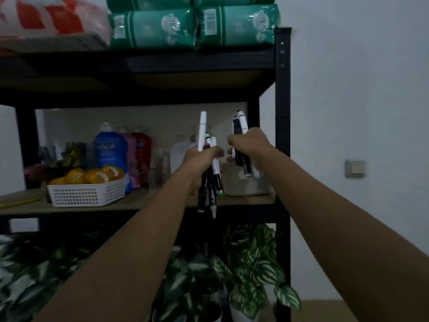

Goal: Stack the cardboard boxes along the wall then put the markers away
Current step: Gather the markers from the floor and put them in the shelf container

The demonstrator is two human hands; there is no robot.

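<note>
My left hand (pixel 200 162) grips a bunch of black and white markers (pixel 210 182), held upright in front of the middle shelf (pixel 139 201). My right hand (pixel 251 147) grips a second bunch of markers (pixel 241 145) just to the right, their lower ends over a pale container (pixel 246 187) that stands at the shelf's right end. The two hands are close together and nearly touch. No cardboard box stack is in view, apart from a brown surface (pixel 325 310) at the bottom right.
A black shelving unit (pixel 282 112) stands against a white wall. On the middle shelf are a white basket (pixel 86 194) of orange tape rolls and detergent pouches (pixel 111 149). Green packs (pixel 192 26) lie on top. Leafy plants (pixel 250 263) fill the space below. A wall switch (pixel 354 168) is right.
</note>
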